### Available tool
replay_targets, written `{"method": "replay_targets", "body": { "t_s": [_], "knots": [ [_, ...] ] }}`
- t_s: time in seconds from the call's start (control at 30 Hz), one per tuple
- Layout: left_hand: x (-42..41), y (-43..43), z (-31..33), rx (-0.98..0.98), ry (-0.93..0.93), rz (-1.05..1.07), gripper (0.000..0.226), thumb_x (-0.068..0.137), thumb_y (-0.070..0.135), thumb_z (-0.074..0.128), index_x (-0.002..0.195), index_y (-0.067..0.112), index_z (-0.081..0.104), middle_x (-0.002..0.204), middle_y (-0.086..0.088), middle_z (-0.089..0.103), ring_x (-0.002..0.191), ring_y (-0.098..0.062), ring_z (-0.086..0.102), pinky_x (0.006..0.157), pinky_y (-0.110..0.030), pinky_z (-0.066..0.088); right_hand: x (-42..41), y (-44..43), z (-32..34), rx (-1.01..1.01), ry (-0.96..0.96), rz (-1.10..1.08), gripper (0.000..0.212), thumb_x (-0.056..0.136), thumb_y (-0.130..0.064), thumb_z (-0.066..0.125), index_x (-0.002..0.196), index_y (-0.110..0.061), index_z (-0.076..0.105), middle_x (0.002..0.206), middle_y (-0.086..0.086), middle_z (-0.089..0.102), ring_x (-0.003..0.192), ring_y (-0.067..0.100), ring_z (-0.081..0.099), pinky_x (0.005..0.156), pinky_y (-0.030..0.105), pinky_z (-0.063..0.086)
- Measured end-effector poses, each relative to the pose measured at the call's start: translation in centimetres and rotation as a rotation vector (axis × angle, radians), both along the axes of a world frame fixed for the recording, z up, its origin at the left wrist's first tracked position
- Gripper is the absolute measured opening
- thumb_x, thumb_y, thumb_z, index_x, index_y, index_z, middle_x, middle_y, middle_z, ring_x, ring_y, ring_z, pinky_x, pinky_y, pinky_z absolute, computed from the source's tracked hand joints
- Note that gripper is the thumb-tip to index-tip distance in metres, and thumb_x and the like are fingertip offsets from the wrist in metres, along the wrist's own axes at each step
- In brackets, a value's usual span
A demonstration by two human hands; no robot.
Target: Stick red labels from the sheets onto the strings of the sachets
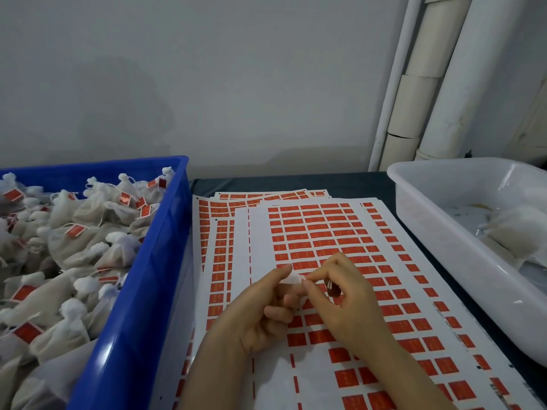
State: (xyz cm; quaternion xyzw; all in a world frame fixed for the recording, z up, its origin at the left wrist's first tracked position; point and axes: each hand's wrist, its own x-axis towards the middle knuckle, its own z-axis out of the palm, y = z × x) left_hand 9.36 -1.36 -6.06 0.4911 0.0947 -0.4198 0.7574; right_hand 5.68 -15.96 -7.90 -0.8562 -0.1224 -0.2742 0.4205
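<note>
Sheets of red labels (313,232) lie fanned out in front of me on the dark table. Both my hands hover over the top sheet. My left hand (260,309) and my right hand (340,294) meet at their fingertips and pinch a small pale piece (293,278) between them; whether it is a label or a bit of backing I cannot tell. A small dark thing shows inside my right hand's curled fingers. The blue crate (139,291) on the left is heaped with white sachets (74,250), many with red labels on their strings.
A white plastic tub (438,232) at the right holds a few pale sachets. White pipes (429,84) run up the wall at the back right. The grey wall stands close behind the table.
</note>
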Motion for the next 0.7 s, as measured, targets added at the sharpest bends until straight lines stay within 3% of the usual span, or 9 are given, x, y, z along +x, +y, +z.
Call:
{"method": "replay_targets", "body": {
  "t_s": [0.2,0.37,0.53,0.63,0.7],
  "knots": [
    [0.02,-0.09,0.15,0.197,-0.105,0.0,0.055,0.087,0.052,0.05,0.055,0.012,0.069,0.053,-0.001,0.053,0.034,-0.006,0.037,0.036,-0.012,0.029,-0.15,-0.05,-0.13,-0.089,-0.064,0.034,0.004,0.079,-0.02,0.063,0.075,-0.021,0.063,0.084,-0.025,0.044,0.084,-0.004,0.049,0.068,0.003,0.042],
    [-0.06,-0.59,0.19,0.369,-0.259,0.032,0.049,0.081,0.054,0.056,0.05,0.017,0.067,0.049,-0.001,0.053,0.036,-0.007,0.041,0.037,-0.014,0.032,-0.13,-0.3,-0.49,-0.134,-0.077,0.067,0.002,0.078,-0.02,0.065,0.077,-0.019,0.066,0.085,-0.016,0.049,0.083,-0.004,0.047,0.07,0.004,0.043],
    [-0.02,-0.92,0.14,0.29,-0.312,0.192,0.031,0.087,0.041,0.058,0.08,0.013,0.071,0.055,0.0,0.062,0.041,-0.007,0.053,0.043,-0.016,0.041,-0.09,-0.18,-0.71,-0.139,-0.087,0.047,0.003,0.077,-0.023,0.065,0.076,-0.02,0.066,0.086,-0.018,0.047,0.086,-0.005,0.047,0.073,0.003,0.042],
    [0.11,-0.83,-0.17,0.137,-0.312,0.254,0.023,0.089,0.035,0.057,0.091,0.016,0.07,0.079,-0.003,0.074,0.071,-0.016,0.071,0.066,-0.028,0.055,-0.14,-0.13,-0.53,-0.131,-0.091,0.036,0.003,0.076,-0.022,0.066,0.074,-0.02,0.065,0.089,-0.019,0.046,0.089,-0.006,0.046,0.074,0.001,0.042],
    [0.22,-0.6,-0.14,0.053,-0.275,0.267,0.024,0.093,0.028,0.053,0.097,0.01,0.067,0.085,-0.008,0.074,0.076,-0.021,0.071,0.066,-0.029,0.056,-0.11,-0.18,-0.38,-0.121,-0.067,0.058,0.003,0.077,-0.021,0.066,0.075,-0.019,0.064,0.091,-0.021,0.047,0.09,-0.006,0.048,0.071,0.0,0.041]
  ]
}}
